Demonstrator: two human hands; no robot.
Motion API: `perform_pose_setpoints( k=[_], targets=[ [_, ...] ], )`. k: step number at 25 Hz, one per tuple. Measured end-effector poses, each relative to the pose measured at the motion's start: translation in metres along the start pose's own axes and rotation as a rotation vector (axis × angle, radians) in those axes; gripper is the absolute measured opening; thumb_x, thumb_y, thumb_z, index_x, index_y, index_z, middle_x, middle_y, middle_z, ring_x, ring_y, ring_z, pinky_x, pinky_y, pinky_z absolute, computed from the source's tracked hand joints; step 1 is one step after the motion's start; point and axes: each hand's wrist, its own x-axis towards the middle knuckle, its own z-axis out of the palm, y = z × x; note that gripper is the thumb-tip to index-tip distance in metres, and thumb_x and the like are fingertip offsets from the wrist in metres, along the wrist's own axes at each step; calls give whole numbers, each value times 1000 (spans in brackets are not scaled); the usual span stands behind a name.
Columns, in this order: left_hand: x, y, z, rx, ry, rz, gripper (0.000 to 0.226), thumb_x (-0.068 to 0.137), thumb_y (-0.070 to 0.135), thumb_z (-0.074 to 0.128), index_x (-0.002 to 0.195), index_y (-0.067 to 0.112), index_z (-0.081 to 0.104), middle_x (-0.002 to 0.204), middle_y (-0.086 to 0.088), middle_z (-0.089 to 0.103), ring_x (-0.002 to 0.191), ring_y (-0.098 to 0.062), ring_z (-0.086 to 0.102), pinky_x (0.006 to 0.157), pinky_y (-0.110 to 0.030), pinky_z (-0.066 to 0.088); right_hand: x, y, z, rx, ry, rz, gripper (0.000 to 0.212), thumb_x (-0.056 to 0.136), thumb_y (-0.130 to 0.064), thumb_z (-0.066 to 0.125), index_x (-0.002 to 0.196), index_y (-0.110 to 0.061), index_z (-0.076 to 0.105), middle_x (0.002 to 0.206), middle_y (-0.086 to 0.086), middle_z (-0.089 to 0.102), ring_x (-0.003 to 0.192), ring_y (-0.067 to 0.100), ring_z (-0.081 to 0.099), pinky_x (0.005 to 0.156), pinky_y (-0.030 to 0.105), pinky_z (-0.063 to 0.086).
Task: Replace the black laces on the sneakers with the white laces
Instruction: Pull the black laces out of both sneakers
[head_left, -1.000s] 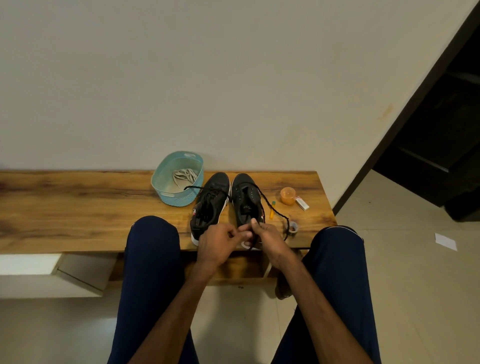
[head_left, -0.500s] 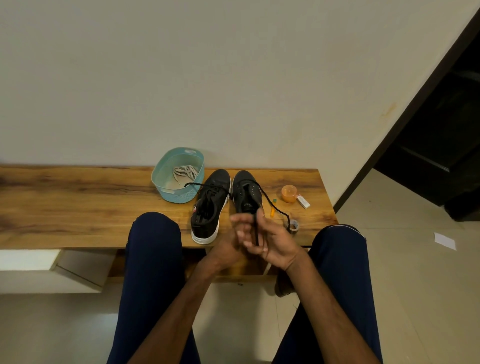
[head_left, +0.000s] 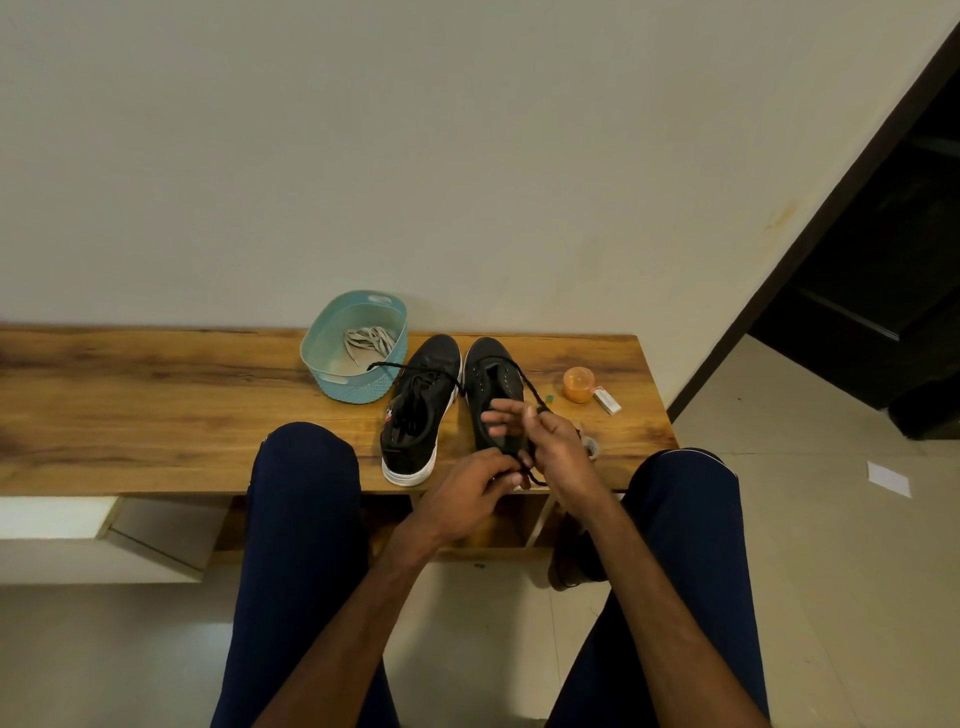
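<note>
Right hand (head_left: 558, 447) and left hand (head_left: 467, 493): both pinching black lace (head_left: 524, 382) off right shoe (head_left: 493, 395), gathering it clear (likely). White laces (head_left: 366, 340) waiting in blue basket (head_left: 332, 348), within reach.

Wooden bench (head_left: 156, 415) carries sneakers (head_left: 415, 415), teal basket (head_left: 332, 374), orange cup (head_left: 578, 384)

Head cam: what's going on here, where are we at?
A seated person is pulling the black lace out of the right sneaker on the wooden bench. The left hand and right hand both hold that lace near the shoe's heel. The right sneaker's upper eyelets look empty; the left sneaker is laced in black. The white laces lie in the teal basket, untouched.
</note>
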Motion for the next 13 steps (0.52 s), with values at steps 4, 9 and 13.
perform_pose_setpoints(
  k=[4,9,13],
  targets=[
    [0,-4,-3,145,56,30,17,101,29,51,110,24,64,107,8,59,91,-6,56,77,-32,52,-7,-10,-4,110,128,-27,40,108,-25,30,128,-4,58,117,19,70,93,19,67,50,17,38],
    [-1,1,-1,322,85,115,26,101,37,48,118,25,63,114,6,55,96,-7,54,71,-20,41,-6,0,-16,-206,174,-41,38,109,-25,31,125,-10,61,115,9,72,102,17,67,67,24,50],
    [-2,3,-7,458,196,197,30,99,38,50,118,20,64,116,2,54,96,-10,55,62,-13,31,-9,17,-11,-627,-29,99,42,108,-30,35,101,-4,67,92,10,71,87,23,67,87,48,54]
  ],
)
